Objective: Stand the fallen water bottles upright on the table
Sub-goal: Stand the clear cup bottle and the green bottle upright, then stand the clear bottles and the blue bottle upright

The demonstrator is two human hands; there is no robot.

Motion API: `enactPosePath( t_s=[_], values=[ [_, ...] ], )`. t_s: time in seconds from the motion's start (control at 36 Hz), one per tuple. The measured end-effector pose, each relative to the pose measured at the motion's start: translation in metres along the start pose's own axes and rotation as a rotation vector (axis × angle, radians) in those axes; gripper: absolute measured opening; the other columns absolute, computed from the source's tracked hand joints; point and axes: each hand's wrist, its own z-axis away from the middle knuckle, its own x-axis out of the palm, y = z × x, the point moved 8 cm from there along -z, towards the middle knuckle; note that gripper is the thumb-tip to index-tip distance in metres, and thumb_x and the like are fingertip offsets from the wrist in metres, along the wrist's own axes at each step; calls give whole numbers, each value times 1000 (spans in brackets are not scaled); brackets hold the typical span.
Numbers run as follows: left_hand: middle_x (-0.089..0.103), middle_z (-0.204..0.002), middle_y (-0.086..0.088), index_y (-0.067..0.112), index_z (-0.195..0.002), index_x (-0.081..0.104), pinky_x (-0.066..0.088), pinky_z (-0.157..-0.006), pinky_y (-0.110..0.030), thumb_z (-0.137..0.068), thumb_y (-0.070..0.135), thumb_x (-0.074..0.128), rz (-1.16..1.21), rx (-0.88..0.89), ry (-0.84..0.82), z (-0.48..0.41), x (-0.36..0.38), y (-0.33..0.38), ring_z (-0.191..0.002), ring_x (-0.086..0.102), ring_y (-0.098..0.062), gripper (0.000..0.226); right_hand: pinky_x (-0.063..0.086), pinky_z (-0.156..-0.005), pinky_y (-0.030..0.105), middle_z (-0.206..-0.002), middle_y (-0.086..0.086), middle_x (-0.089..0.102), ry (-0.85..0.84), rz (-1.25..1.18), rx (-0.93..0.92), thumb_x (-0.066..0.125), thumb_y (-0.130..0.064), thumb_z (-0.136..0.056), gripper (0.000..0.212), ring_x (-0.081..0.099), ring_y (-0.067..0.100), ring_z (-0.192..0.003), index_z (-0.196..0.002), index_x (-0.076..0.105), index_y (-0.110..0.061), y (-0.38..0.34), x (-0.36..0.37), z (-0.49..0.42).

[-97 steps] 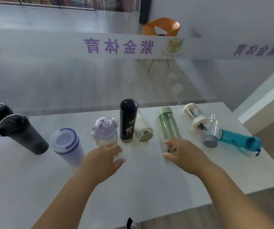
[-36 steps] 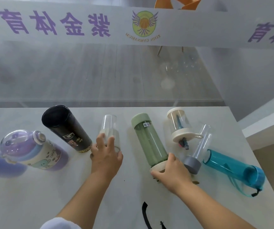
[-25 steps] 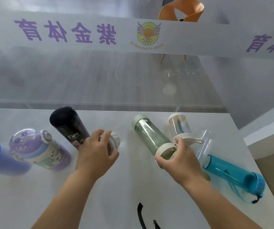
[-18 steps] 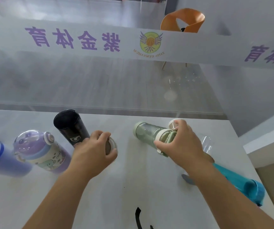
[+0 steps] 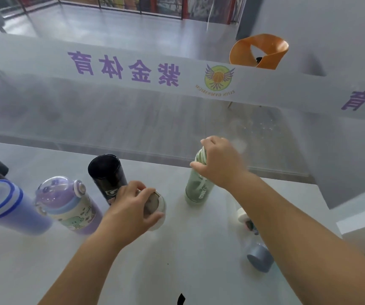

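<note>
Evidently to pivot bases down onto the table [image 5: 177,249], the right grip [image 5: 219,164] wraps the cap of the green bottle [image 5: 197,191], upright near the far edge, while the left grip [image 5: 133,210] clasps the top of the white-capped bottle [image 5: 159,209] just beside the black flask [image 5: 106,175].

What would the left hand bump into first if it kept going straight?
Probably nothing nearby: the left hand, holding the white-lidded bottle, points between the black bottle and the green bottle. Depth is unclear; it might clip the green one.
</note>
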Motion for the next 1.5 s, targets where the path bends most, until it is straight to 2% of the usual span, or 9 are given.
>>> enactPosePath(
  t_s=[0.17, 0.39, 0.56, 0.72, 0.81, 0.89, 1.08, 1.19, 1.5],
  values=[
    [42, -127, 6, 22, -126, 52, 36, -98, -25, -76, 48, 68, 50, 62, 0, 1, 4, 7, -119, 39, -16, 58, 46, -96, 48, -119, 14, 64, 199, -98, -41, 70, -31, -76, 57, 52, 40, -115, -123, 57, -1, 4, 5, -1],
    [49, -122, 0, 17, -121, 59, 42, -96, -31, -65, 66, 39, 65, 69, 66, 6, 4, 6, -112, 48, -22, 77, 33, -107, 41, -143, 2, 47, 53, -67, -41, 61, -39, -86, 65, 33, 29, -133, -140, 39, -11, 1, 8, -10],
    [46, -128, 8, 21, -121, 57, 44, -93, -28, -78, 58, 55, -19, 86, -17, 5, 0, 14, -118, 46, -17, 57, 29, -112, 45, -150, 3, 37, -72, -38, -56, 63, -46, -83, 73, 23, 28, -141, -142, 35, -14, 3, 6, -12],
    [55, -121, 10, 25, -114, 60, 48, -88, -36, -81, 54, 54, -113, 132, -16, 5, -13, 24, -110, 53, -20, 44, 41, -99, 39, -127, 6, 58, 245, -139, -127, 67, -32, -82, 47, 48, 26, -120, -123, 58, -11, 0, -43, 10],
    [64, -106, 10, 25, -99, 66, 49, -68, -32, -75, 53, 50, -128, 220, 54, 12, -24, 38, -89, 63, -20, 40, 45, -88, 35, -112, 7, 65, 348, -167, -118, 69, -27, -81, 35, 57, 27, -106, -110, 64, -10, 8, -59, 33],
    [66, -100, 10, 27, -98, 66, 44, -60, -28, -78, 53, 52, -138, 334, 58, 18, -25, 55, -81, 65, -19, 35, 46, -82, 31, -106, 7, 67, 375, -186, -32, 69, -27, -81, 29, 61, 26, -98, -104, 67, -10, 24, -61, 60],
    [61, -120, 13, 31, -118, 57, 46, -86, -32, -87, 54, 48, -157, 447, -115, 30, 8, 89, -109, 59, -15, 40, 40, -79, 23, -103, 3, 66, 261, -221, 281, 66, -27, -84, 23, 60, 22, -95, -100, 67, -11, 69, -24, 140],
    [58, -123, 14, 32, -121, 53, 45, -85, -31, -89, 54, 43, -214, 495, -264, 35, 44, 96, -110, 56, -14, 40, 50, -79, 34, -96, 2, 67, 119, -230, 430, 67, -28, -83, 16, 60, 23, -89, -94, 66, -15, 89, 8, 187],
    [59, -118, 11, 30, -119, 54, 44, -83, -29, -88, 51, 48, -238, 504, -488, 39, 116, 105, -108, 58, -15, 38, 48, -88, 28, -116, -4, 60, -99, -204, 709, 59, -44, -87, 36, 56, 13, -104, -116, 58, -22, 141, 57, 280]
  ],
)
